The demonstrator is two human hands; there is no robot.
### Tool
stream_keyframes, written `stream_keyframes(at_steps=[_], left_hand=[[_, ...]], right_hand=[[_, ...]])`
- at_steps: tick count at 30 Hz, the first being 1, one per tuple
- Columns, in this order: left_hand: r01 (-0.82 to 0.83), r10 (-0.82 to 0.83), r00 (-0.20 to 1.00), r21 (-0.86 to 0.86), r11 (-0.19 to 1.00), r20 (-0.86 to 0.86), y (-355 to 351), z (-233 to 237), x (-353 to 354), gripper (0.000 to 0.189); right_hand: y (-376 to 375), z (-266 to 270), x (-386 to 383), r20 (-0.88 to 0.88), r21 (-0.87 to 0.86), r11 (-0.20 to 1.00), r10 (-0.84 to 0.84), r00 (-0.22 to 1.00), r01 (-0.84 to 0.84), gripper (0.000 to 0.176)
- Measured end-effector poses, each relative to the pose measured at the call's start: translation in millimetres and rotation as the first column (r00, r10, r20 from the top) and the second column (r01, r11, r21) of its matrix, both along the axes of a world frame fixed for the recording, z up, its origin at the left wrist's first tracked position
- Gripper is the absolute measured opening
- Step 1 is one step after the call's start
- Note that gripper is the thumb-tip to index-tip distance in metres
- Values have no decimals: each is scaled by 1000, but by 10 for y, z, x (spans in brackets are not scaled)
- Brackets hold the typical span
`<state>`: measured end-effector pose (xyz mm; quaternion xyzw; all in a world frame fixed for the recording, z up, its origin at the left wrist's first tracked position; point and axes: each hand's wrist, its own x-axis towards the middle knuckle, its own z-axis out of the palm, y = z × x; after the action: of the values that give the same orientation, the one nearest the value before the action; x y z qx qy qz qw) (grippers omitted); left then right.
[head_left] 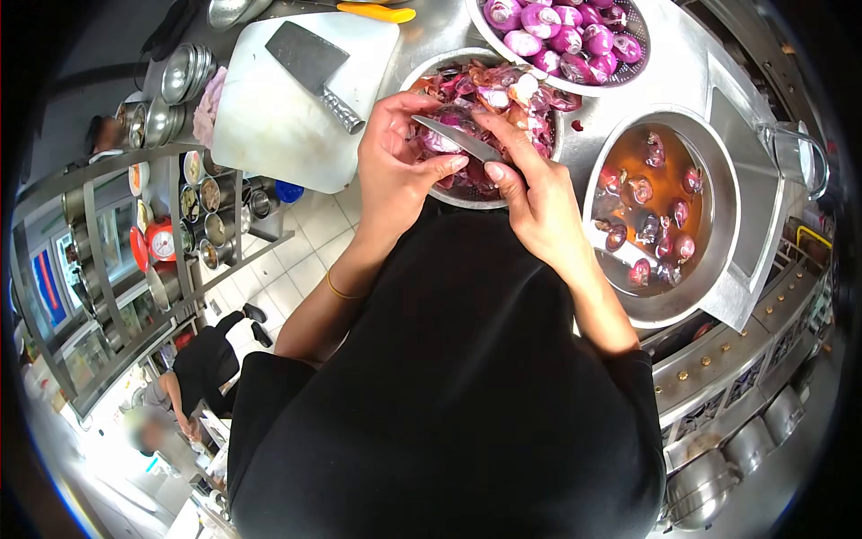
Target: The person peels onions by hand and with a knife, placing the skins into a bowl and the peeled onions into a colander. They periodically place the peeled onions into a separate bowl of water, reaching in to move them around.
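Observation:
My left hand (395,166) is closed around a red onion (437,139), part of it hidden by the fingers and blade. In my right hand (532,180) is a small knife (456,136), its blade lying across the onion and pointing up to the left. Both hands are over a metal bowl (420,72) heaped with onion skins (543,126) and trimmings. Behind it stands a colander (639,83) of peeled red onions (566,39). To the right, a large basin (724,180) holds brownish water with several unpeeled onions (640,189) in it.
On the left lies a white cutting board (260,135) with a cleaver (310,61) on it. A yellow handle (382,12) rests at the board's far edge. Stacked metal bowls (186,74) and a rack with a red scale (160,241) stand farther left. Another person (202,364) bends beyond.

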<state>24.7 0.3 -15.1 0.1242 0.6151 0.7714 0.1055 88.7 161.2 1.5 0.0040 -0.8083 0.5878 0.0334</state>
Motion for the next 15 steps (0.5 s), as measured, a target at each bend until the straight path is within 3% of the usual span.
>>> stream_keyframes(at_steps=[3, 8, 10, 12, 13, 15], left_hand=[[-8, 8, 1000, -4, 1000, -5, -15, -29, -9, 59], [-27, 27, 1000, -12, 1000, 11, -3, -19, 7, 61], [11, -10, 997, 15, 1000, -74, 4, -65, -7, 61], [45, -43, 998, 63, 997, -44, -3, -89, -2, 63], [76, -75, 997, 112, 991, -15, -6, -93, -3, 64], [105, -109, 994, 133, 985, 21, -28, -82, -11, 63]], right_hand=[[-16, -23, -19, -32, -131, 991, 16, 999, -20, 38], [-32, -184, -46, -134, -75, 997, -5, 991, -5, 35], [4, -216, -55, -172, -92, 996, -39, 984, 24, 35], [104, -221, -47, 221, -485, 862, -40, 974, 146, 34], [106, -247, -57, 235, -588, 783, -74, 969, 203, 33], [198, -260, -70, 269, -624, 753, -44, 962, 209, 34]])
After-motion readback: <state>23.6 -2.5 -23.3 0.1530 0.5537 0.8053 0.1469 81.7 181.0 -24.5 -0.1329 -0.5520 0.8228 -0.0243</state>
